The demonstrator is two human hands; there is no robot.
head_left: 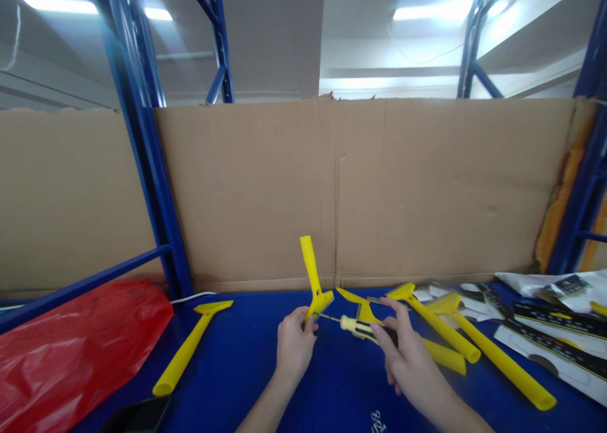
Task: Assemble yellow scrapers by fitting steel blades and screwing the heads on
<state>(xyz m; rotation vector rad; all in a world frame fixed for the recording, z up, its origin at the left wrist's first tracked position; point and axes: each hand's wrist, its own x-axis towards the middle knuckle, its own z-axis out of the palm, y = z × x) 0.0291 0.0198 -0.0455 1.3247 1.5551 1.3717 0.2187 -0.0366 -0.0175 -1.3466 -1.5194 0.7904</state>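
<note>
My left hand [294,341] is closed around the head of a yellow scraper [311,268], whose handle points up and away from me. In my right hand [405,351] is a screwdriver [356,326] with a pale yellow and black handle. Its thin shaft reaches left, and the tip meets the scraper head beside my left fingers; whether it sits in a screw is too small to tell. Just behind the screwdriver lies another yellow scraper [364,309], partly hidden by my right hand.
More yellow scrapers [505,362] lie at the right, near black and white packaging cards [554,351]. One scraper [190,347] rests at the left by a red plastic bag [85,351] and a dark phone [137,415]. Small metal parts [378,422] lie in front. Cardboard [256,193] stands behind.
</note>
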